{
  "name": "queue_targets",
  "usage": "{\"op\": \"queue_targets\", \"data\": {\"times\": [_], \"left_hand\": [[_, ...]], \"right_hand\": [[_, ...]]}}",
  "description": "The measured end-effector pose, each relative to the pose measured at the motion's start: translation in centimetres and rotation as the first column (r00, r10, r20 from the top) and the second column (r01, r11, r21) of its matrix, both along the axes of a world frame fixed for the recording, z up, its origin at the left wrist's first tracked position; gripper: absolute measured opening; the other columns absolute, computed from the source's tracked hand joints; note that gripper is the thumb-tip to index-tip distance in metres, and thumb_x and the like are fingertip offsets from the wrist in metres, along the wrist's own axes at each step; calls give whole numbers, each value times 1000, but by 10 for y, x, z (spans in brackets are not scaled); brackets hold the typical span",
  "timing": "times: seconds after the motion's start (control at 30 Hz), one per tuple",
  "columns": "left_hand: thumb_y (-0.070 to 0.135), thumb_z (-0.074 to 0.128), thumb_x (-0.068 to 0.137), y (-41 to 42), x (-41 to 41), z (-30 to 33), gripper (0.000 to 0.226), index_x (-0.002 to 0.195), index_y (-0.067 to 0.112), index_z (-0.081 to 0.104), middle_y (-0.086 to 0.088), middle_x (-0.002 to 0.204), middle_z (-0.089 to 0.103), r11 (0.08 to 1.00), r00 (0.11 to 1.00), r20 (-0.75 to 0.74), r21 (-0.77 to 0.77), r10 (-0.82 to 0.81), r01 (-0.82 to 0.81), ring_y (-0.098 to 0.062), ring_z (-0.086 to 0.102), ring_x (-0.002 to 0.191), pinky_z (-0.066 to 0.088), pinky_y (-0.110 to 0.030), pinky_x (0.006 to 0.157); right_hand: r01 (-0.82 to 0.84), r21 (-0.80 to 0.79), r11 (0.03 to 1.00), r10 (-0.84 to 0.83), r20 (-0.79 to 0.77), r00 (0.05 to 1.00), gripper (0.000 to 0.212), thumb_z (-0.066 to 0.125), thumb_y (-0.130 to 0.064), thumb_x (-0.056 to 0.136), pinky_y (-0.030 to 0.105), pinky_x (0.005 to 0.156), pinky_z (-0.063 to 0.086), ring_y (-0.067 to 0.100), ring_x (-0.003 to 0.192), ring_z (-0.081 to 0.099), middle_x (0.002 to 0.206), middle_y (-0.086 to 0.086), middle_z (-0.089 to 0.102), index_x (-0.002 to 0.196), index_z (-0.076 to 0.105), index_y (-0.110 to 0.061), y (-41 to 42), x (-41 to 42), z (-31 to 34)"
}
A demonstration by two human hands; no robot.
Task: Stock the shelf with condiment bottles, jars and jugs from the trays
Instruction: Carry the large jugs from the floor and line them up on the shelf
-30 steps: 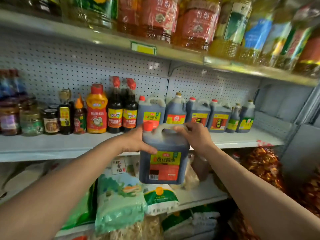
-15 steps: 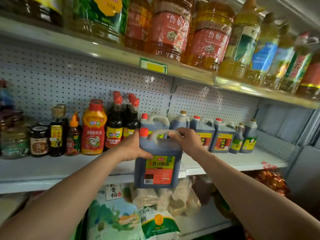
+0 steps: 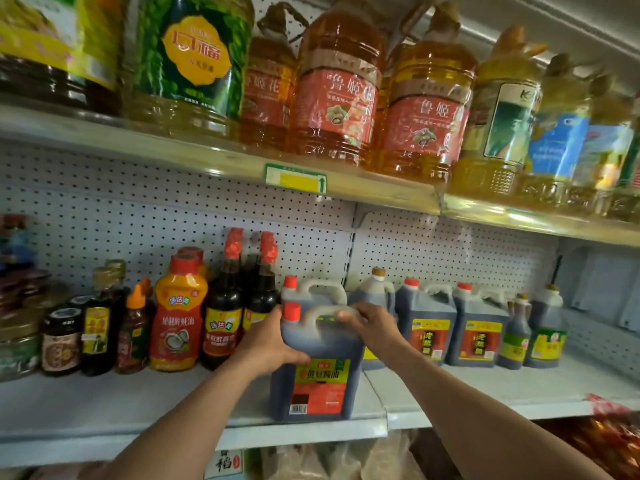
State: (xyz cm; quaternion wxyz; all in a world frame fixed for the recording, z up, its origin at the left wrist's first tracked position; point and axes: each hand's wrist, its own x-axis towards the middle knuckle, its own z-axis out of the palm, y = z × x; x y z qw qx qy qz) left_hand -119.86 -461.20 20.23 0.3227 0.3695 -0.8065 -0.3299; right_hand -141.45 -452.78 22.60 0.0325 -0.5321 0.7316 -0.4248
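I have the soy jug (image 3: 317,368) in both hands at the front edge of the middle shelf (image 3: 104,403), its base down on the shelf board and its yellow-and-red label facing me. My left hand (image 3: 273,344) is wrapped around the jug's left shoulder just under the red cap (image 3: 292,311), thumb curled across the front above the label. My right hand (image 3: 372,323) has its fingers hooked over the right end of the white handle (image 3: 323,313). Directly behind stands a second jug (image 3: 313,291) of the same kind, its cap and handle showing above mine. To the right along the shelf sit a round-shouldered jug (image 3: 375,292), two vinegar jugs (image 3: 427,323) with red-and-yellow labels, and two smaller bottles (image 3: 547,329) with green and yellow labels. To the left are two tall dark bottles (image 3: 223,317) with red tops, an orange oyster-sauce bottle (image 3: 178,313), some small dark bottles, and jars (image 3: 60,341), blurred at the far left. Above, the top shelf (image 3: 214,157) carries big oil bottles (image 3: 337,84), with a green-and-yellow price tag (image 3: 296,178) on its front edge. Below the middle shelf I can see bagged goods (image 3: 346,459).
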Motion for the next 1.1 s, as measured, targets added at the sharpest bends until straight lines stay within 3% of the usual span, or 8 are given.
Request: {"op": "queue_targets", "data": {"times": [0.07,0.17,0.33,0.5,0.7,0.87,1.0,1.1], "left_hand": [[38,95,46,-7,-8,-3,99,132,36,45,12,113,66,1000,1000,7,0,5,-5,-10,62,99,49,-21,76],[37,96,50,-13,-14,-7,106,140,31,40,9,122,62,1000,1000,11,12,16,-16,-13,60,108,48,-25,87],[29,96,57,-19,-16,-9,103,141,33,37,11,120,57,999,1000,17,35,9,-9,-15,57,113,45,-26,86],[24,94,61,-27,-24,-6,95,138,30,39,10,113,55,998,998,40,41,46,-48,-13,54,104,42,-25,79],[55,85,22,-54,-38,2,121,133,32,44,3,125,58,995,991,104,46,80,-86,-23,58,113,53,-42,94],[40,96,43,-67,-44,3,108,136,34,40,2,123,56,992,986,141,75,89,-100,-26,56,110,58,-45,81],[55,87,28,-74,-53,-5,119,135,33,38,-4,127,55,990,985,114,48,129,-135,-28,57,110,53,-43,89],[41,94,51,-80,-57,-9,108,140,30,35,-8,129,53,987,982,128,58,139,-148,-30,56,110,47,-36,83]], "right_hand": [[-20,-14,1000,21,23,1000,67,59,-82,70,34,65,45,10,73,58,70,-8,62,89,70,-19,-8,-10,-8],[-107,35,994,108,-15,994,37,73,-51,85,15,62,38,5,75,53,78,-13,55,103,62,-21,-8,-16,-5],[-235,228,945,296,-287,911,111,95,-31,59,32,98,45,14,120,45,136,0,40,147,28,-21,0,-19,-9],[-135,245,960,228,-403,886,113,96,-29,56,45,92,50,33,117,54,134,9,40,144,26,-18,-15,-17,-1],[-62,264,963,173,-423,889,114,96,-30,57,45,92,51,36,117,57,135,10,40,146,25,-16,-40,-20,2],[-61,261,963,169,-413,895,122,97,-28,56,41,95,49,36,121,54,141,13,39,151,22,-13,-49,-21,4],[-10,275,961,136,-443,886,119,96,-25,58,39,91,46,38,122,55,140,14,39,151,21,-13,-54,-20,6],[0,296,955,136,-439,888,119,95,-25,59,43,95,48,39,122,54,140,14,38,151,21,-14,-58,-20,8]]}}
